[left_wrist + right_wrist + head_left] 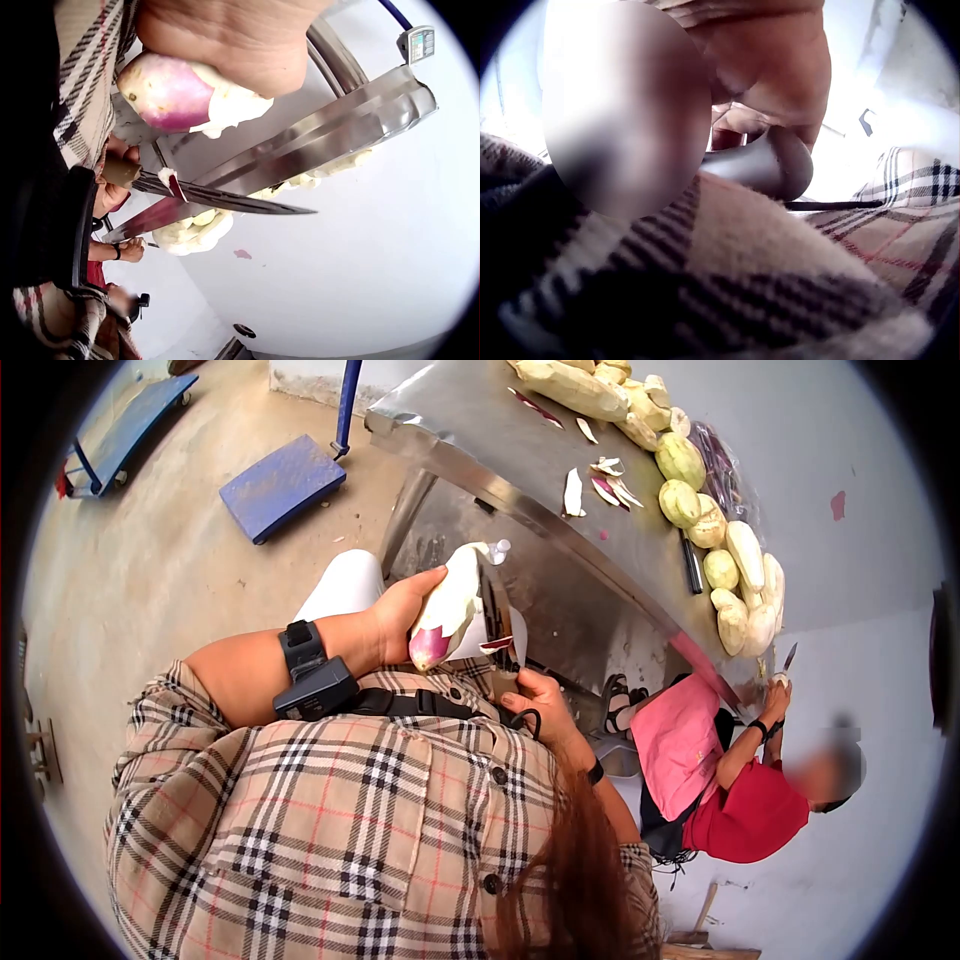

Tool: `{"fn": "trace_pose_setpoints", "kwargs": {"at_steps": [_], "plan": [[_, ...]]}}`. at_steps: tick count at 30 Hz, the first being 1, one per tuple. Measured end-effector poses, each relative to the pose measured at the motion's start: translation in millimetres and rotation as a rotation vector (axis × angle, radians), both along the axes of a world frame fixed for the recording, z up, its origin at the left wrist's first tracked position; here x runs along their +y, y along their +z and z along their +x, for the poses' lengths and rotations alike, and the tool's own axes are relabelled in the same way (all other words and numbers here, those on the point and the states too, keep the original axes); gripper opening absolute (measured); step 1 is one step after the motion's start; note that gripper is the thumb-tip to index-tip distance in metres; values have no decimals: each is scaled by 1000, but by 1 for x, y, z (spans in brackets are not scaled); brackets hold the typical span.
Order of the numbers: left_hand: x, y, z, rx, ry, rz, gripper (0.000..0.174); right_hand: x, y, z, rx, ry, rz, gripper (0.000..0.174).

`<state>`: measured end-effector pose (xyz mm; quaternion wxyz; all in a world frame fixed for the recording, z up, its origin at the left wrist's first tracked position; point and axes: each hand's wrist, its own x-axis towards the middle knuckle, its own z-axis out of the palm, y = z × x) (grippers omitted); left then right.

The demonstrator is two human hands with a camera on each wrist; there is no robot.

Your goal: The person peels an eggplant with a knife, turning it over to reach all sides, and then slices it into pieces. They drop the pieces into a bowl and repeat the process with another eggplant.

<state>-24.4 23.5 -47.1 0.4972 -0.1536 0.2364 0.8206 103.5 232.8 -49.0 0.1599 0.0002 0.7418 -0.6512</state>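
Note:
My left hand [392, 618] holds a partly peeled eggplant [455, 592] above the lap. Most of its skin is off, showing pale flesh, while purple skin stays on the rounded end nearest my body. In the left wrist view, that purple end of the eggplant [176, 101] sticks out below the hand [232, 37]. My right hand [540, 703] grips a knife by its handle [776, 165]. The long dark blade [255, 202] points away from me, beside the eggplant. A strip of purple peel [177, 185] clings to the blade near the handle.
A metal table [560, 525] stands ahead, with peeled eggplants [680, 462], loose peels [610, 485] and a black pen-like object [692, 565]. Another person [745, 800] in red sits at right, holding a knife [790, 657]. A blue platform scale [283, 488] and a blue cart [135, 425] stand left.

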Motion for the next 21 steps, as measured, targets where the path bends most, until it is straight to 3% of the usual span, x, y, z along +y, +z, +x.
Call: {"fn": "trace_pose_setpoints", "kwargs": {"at_steps": [2, 21], "plan": [[1, -4, -1, 3, 18, -12, 41, 5, -7, 0, 32, 3, 48, 36], [-1, 1, 4, -8, 5, -2, 38, -6, -12, 0, 11, -41, -1, 30]]}}
